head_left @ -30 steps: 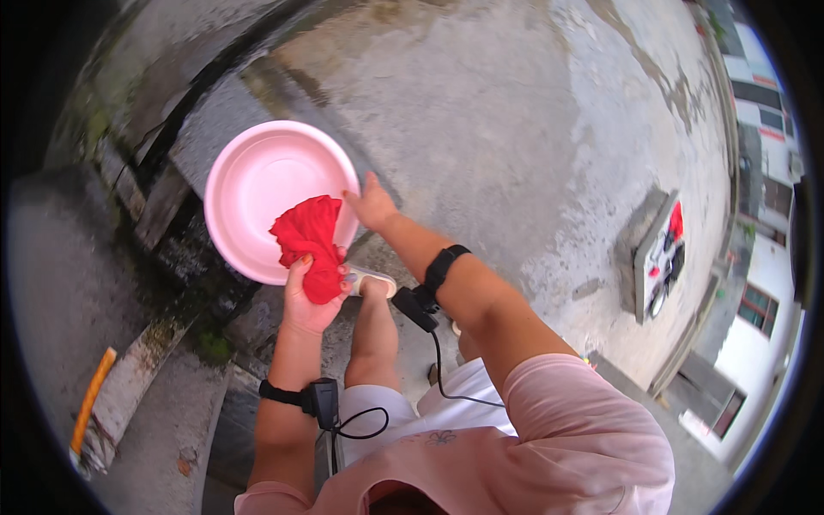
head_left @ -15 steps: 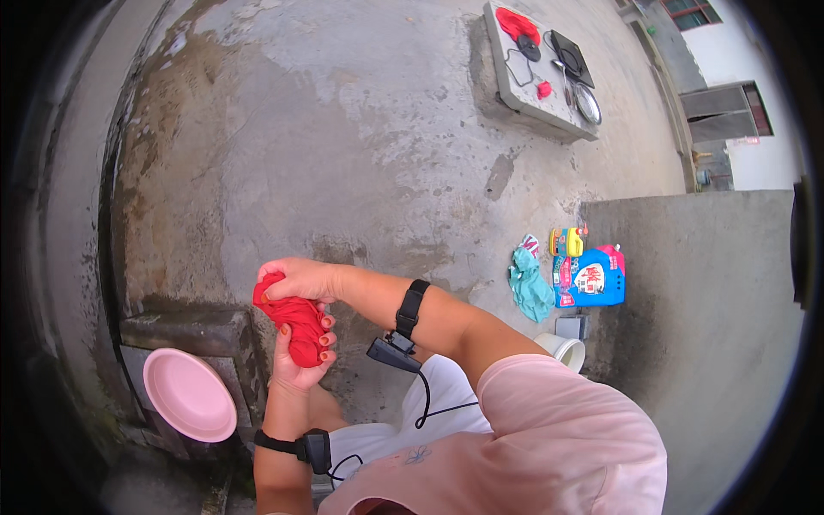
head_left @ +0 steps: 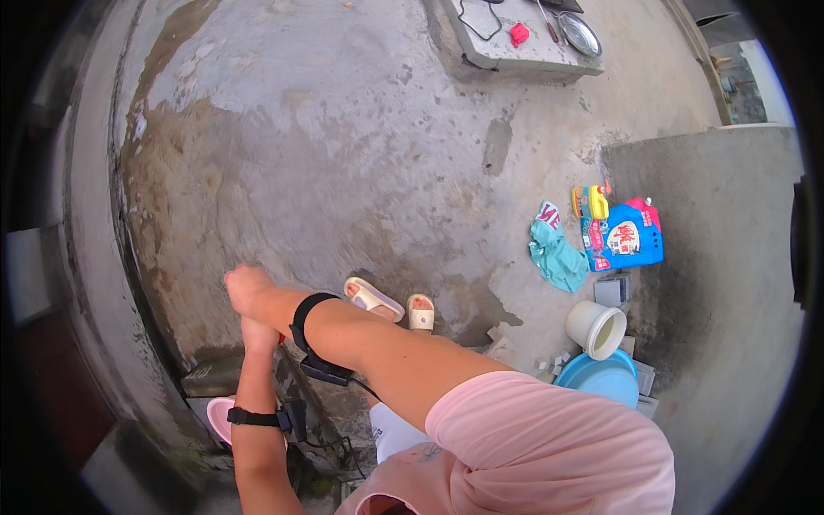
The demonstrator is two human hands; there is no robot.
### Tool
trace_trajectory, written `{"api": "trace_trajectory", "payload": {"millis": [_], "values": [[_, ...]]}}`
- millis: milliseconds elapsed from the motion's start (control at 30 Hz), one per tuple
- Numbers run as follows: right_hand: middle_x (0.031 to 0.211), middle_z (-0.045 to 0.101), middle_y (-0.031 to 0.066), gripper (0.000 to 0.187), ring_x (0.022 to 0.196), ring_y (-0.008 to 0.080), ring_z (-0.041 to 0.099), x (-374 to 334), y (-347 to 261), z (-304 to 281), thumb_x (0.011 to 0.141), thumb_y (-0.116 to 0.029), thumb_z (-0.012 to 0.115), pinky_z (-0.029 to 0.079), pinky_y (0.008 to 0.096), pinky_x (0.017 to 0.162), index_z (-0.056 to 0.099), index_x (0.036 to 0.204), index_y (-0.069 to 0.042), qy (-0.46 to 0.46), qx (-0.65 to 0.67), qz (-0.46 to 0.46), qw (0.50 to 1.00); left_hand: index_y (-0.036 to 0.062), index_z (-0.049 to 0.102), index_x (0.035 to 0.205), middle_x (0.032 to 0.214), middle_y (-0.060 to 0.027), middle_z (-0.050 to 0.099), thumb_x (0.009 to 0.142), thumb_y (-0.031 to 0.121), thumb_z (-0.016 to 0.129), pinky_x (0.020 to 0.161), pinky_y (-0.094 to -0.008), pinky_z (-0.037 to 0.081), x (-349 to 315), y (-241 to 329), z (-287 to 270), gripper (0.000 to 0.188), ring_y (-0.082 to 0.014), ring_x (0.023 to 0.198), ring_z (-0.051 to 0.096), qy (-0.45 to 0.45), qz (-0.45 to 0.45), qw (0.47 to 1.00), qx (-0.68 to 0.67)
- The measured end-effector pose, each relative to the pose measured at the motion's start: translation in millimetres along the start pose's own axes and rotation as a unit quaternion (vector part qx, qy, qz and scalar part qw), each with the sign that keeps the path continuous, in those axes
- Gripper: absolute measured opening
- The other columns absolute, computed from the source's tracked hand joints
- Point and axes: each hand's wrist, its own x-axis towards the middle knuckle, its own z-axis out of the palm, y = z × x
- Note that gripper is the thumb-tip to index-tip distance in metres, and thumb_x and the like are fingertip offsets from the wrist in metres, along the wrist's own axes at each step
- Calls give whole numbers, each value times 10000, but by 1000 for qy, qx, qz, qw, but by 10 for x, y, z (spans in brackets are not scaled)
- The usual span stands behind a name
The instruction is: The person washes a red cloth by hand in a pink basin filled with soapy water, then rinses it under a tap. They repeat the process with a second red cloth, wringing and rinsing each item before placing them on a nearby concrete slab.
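Note:
My right hand (head_left: 247, 290) is closed at the end of its outstretched arm, directly above my left hand (head_left: 259, 333), whose fingers are mostly out of sight. Between and behind them is a bunched red cloth (head_left: 281, 339), of which only a small bit shows beside the left wrist. Partly covered by my left forearm, a pink basin (head_left: 220, 418) rests low on the left. Each forearm wears a black strap with a small device.
Along the grey wall at right lie a teal garment (head_left: 558, 253), a yellow bottle (head_left: 590, 202) and a blue pouch (head_left: 631, 239). A white bucket (head_left: 587, 328) and blue basin (head_left: 601, 378) are nearer. A concrete slab (head_left: 515, 58) at the back bears several items.
My hands have drawn left and turned over with the red cloth, which is now nearly hidden. The view has shifted, bringing my sandalled feet and the blue basin into sight.

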Motion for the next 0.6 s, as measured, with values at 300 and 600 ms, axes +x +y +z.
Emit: {"api": "trace_trajectory", "payload": {"millis": [300, 600], "values": [[1250, 475, 237, 491, 1005, 414, 573, 607, 369, -432, 767, -163, 653, 501, 454, 848, 501, 1223, -64, 47, 101, 93, 989, 16, 526, 1218, 1120, -61, 617, 811, 170, 700, 842, -309, 474, 728, 184, -138, 469, -154, 984, 597, -37, -81, 917, -390], [1289, 517, 129, 674, 1189, 248, 517, -101, 1865, -2432, 853, -172, 637, 502, 405, 896, 293, 1425, -75, 106, 537, 132, 826, -21, 327, 1238, 1142, -170, 540, 745, 172, 782, 739, -299, 555, 1551, 2158, 1090, 699, -199, 973, 613, -160, 39, 960, -227]]}}
